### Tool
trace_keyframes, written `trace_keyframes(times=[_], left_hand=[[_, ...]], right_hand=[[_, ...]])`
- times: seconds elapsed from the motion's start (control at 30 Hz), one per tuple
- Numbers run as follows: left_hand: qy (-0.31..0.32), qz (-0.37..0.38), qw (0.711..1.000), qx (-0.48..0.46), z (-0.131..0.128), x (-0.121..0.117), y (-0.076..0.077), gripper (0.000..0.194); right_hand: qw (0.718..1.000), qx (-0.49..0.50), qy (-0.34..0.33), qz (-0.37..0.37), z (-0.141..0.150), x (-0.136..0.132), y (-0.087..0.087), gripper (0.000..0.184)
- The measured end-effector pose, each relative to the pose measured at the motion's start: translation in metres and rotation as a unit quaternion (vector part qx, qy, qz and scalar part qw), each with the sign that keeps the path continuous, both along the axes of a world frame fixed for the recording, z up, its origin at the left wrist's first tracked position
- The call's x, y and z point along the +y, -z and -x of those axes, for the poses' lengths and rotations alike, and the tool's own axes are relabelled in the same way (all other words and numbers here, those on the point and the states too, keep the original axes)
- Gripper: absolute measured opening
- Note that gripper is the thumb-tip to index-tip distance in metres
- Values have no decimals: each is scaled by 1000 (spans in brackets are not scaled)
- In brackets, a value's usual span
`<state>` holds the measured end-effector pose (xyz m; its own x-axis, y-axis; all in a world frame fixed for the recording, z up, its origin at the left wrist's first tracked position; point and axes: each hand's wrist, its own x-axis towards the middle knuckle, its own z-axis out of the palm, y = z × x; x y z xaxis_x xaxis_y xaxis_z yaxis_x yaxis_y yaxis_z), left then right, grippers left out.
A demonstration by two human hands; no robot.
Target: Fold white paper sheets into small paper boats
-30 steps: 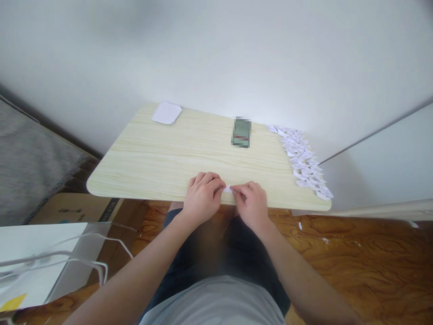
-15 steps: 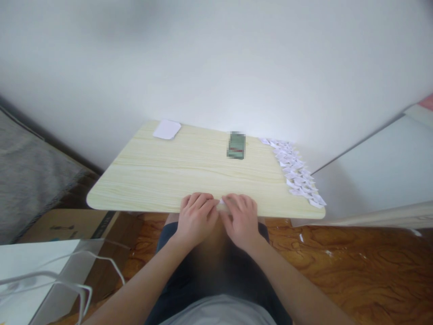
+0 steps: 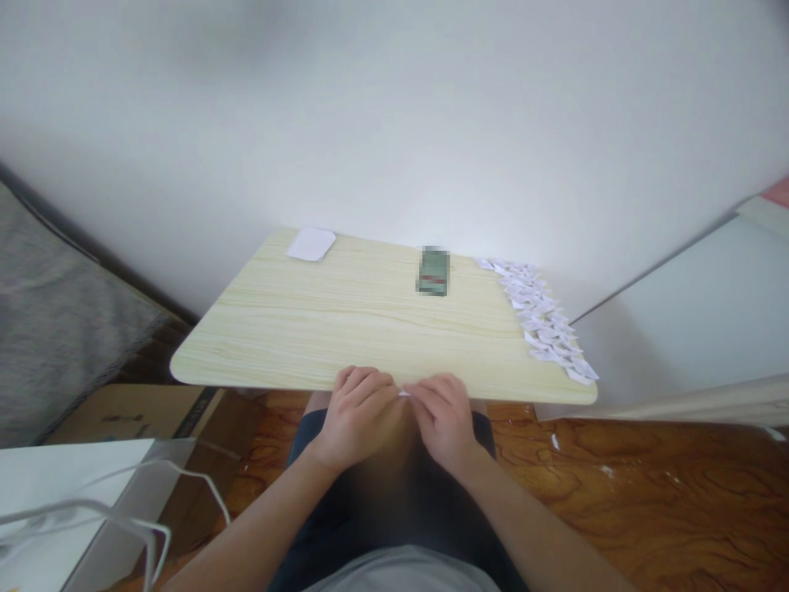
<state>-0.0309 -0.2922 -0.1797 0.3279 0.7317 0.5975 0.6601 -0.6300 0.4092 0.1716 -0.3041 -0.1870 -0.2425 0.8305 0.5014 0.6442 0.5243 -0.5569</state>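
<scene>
1. Use the wood-grain table (image 3: 345, 300) as reference for all locations.
2. Locate the small white paper (image 3: 403, 393) at the middle of the table's near edge, between the fingertips of both hands. Mostly hidden; cannot tell whether touching the tabletop or just above it.
3. Note left hand (image 3: 361, 411) narrowed to a pinch on the paper from the left, and right hand (image 3: 442, 415) likewise from the right. Cannot tell finger pressure or the course of any crease.
4. Beware of a drop past the table's near edge to the wooden floor (image 3: 647, 518). Probable cause: loosening of either pinch, with little tabletop beneath for a catch.
5. Beware of tearing or crooked creasing. Probable cause: unequal pull or twist between fingertips on so small a piece.
6. Beware of disturbing the folded white papers (image 3: 546, 316), crowded along the table's right end. Probable cause: a wide sideways sweep of the right hand, or a bump to the table; likeliest to fall, pieces at the near right corner.
7. Beware of scattering the white paper stack (image 3: 311, 245) at the table's far left corner. Probable cause: a careless reach or a draught.
8. Rate as low risk the blurred green object (image 3: 435, 273) near the table's far edge, well apart from both hands. Cannot identify.
</scene>
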Motion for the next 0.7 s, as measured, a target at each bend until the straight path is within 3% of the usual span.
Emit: trace_keyframes(times=[0.13, 0.3, 0.43, 0.57, 0.7], left_hand=[[-4, 8, 996, -91, -3, 4, -19, 19], [55, 44, 981, -182, -3, 7, -49, 17], [73, 90, 965, -234, -1, 4, -68, 16], [82, 137, 938, -307, -5, 1, -75, 10], [54, 199, 918, -340, -10, 1, -73, 13]], right_hand=[[999, 34, -34, 15, 0, 8, -28, 25], [995, 64, -68, 36, 0, 12, -62, 23], [987, 136, -31, 76, 3, 6, -85, 18], [967, 211, 18, 143, 5, 0, -97, 7], [930, 295, 12, 221, 8, -2, -103, 11]])
